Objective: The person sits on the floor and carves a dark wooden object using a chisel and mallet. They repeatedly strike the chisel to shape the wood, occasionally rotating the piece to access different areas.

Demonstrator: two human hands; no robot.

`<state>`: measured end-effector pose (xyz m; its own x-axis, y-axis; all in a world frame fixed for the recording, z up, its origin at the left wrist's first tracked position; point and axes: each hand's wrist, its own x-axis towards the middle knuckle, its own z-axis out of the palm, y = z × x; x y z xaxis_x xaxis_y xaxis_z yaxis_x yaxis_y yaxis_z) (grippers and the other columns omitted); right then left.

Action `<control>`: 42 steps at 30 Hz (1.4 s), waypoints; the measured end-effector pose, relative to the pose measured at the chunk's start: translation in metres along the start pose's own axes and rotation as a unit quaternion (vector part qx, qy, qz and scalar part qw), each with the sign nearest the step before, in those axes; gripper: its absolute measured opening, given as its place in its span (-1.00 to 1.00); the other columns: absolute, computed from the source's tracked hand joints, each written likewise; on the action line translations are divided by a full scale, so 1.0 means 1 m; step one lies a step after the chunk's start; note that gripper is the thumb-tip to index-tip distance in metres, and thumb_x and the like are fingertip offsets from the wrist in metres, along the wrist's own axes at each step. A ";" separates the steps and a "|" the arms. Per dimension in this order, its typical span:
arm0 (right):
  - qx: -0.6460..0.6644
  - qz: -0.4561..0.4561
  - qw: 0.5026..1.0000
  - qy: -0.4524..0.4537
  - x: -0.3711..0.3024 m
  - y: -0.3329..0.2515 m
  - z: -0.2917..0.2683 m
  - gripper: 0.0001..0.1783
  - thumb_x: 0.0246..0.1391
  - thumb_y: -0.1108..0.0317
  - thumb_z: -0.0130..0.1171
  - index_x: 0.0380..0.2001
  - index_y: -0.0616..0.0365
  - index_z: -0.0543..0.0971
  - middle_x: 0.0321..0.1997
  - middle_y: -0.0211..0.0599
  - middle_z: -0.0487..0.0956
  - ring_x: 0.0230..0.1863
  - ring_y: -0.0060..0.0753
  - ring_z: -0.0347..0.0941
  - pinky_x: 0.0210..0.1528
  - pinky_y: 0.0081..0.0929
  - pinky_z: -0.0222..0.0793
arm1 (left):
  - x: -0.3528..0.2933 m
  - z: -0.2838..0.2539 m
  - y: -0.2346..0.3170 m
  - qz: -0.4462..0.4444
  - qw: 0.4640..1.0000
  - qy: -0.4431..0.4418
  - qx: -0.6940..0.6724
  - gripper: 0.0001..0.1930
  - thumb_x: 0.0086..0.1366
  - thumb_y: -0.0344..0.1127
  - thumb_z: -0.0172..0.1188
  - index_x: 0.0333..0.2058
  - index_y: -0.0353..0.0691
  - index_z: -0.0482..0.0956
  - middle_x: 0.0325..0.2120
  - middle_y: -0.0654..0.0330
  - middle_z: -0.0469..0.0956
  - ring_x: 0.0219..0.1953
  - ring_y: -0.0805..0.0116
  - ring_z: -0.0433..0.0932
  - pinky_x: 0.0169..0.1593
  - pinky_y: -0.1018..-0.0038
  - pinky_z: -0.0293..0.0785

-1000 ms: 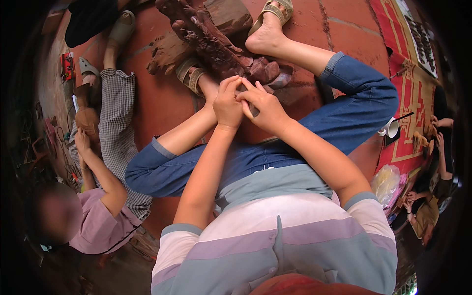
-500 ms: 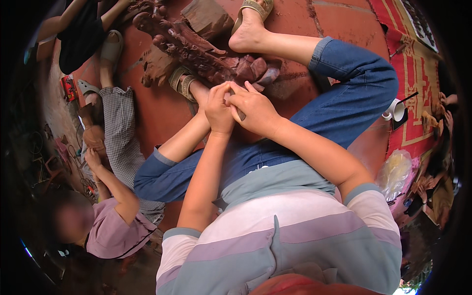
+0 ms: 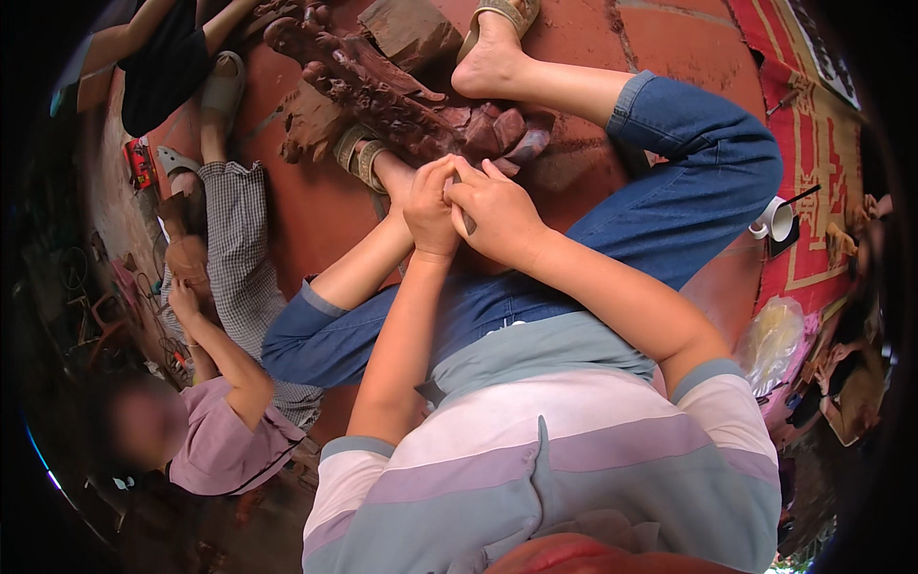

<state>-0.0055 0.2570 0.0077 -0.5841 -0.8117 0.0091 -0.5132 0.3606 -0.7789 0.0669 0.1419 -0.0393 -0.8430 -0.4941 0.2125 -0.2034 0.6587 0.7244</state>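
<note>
A dark reddish-brown wood carving (image 3: 387, 100) with knobbly relief lies on the floor, its near end just beyond my hands. My left hand (image 3: 429, 210) is closed, fingers curled and pressed against the right hand's fingertips. My right hand (image 3: 502, 212) is closed too, its thumb pointing toward the left fingers. A small flat grey-brown piece (image 3: 469, 224) shows under the right palm; its kind cannot be made out. Both sets of fingertips meet close to the carving's near end. Whatever the left fingers grip is hidden.
Rough wood blocks (image 3: 409, 36) prop the carving on red floor tiles (image 3: 316, 225). My legs in jeans (image 3: 684, 182) frame it. At left, another person (image 3: 229, 411) sits handling a brown piece. On the right are a white mug (image 3: 776, 220), a red-gold mat (image 3: 803, 182) and a plastic bag (image 3: 773, 335).
The whole view has shifted slightly. My hands stay together in nearly the same place and grip by the carving.
</note>
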 end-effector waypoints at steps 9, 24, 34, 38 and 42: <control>0.021 0.003 1.000 0.014 0.004 0.005 0.003 -0.81 0.03 0.35 0.19 -0.27 0.15 0.60 0.18 0.21 0.44 0.05 -0.03 0.52 0.23 0.07 0.32 | 0.010 -0.003 0.004 -0.033 0.999 0.024 -0.007 -0.70 0.03 -0.52 0.26 -0.19 -0.23 0.63 -0.18 0.14 0.63 -0.18 0.18 0.65 -0.14 0.39 0.61; 0.013 0.016 1.000 -0.001 0.010 -0.007 -0.005 -0.88 0.05 0.36 0.18 -0.32 0.08 0.59 0.17 0.04 0.49 -0.04 0.02 0.55 0.19 0.05 0.37 | 0.007 -0.002 0.002 -0.057 0.997 0.029 -0.049 -0.67 0.05 -0.48 0.25 -0.14 -0.21 0.63 -0.15 0.13 0.62 -0.16 0.15 0.64 -0.12 0.38 0.59; 0.040 -0.013 0.998 0.050 0.003 0.012 0.005 -0.84 0.05 0.36 0.17 -0.26 0.08 0.59 0.19 0.07 0.47 0.03 0.00 0.53 0.21 0.00 0.36 | 0.006 0.004 0.008 -0.090 0.995 0.014 -0.037 -0.64 0.05 -0.53 0.21 -0.11 -0.22 0.62 -0.13 0.12 0.59 -0.14 0.18 0.63 -0.11 0.40 0.58; 0.013 -0.022 1.000 0.011 -0.006 0.016 0.000 -0.83 0.06 0.37 0.18 -0.24 0.06 0.60 0.22 0.08 0.44 0.11 -0.01 0.48 0.22 -0.01 0.35 | -0.004 0.011 0.001 -0.057 0.998 0.017 -0.018 -0.63 0.03 -0.53 0.22 -0.11 -0.22 0.62 -0.13 0.12 0.60 -0.13 0.16 0.63 -0.09 0.39 0.59; 0.066 -0.037 0.996 0.043 0.008 0.022 0.004 -0.85 0.05 0.39 0.18 -0.27 0.09 0.60 0.21 0.09 0.45 0.13 -0.01 0.48 0.21 -0.02 0.37 | 0.012 0.007 -0.002 -0.042 0.998 0.035 -0.012 -0.66 0.04 -0.54 0.22 -0.14 -0.25 0.61 -0.13 0.09 0.61 -0.11 0.13 0.62 -0.06 0.36 0.57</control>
<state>-0.0191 0.2570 -0.0119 -0.6014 -0.7900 0.1192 -0.4736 0.2324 -0.8495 0.0535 0.1390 -0.0425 -0.7865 -0.5859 0.1956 -0.2591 0.6004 0.7566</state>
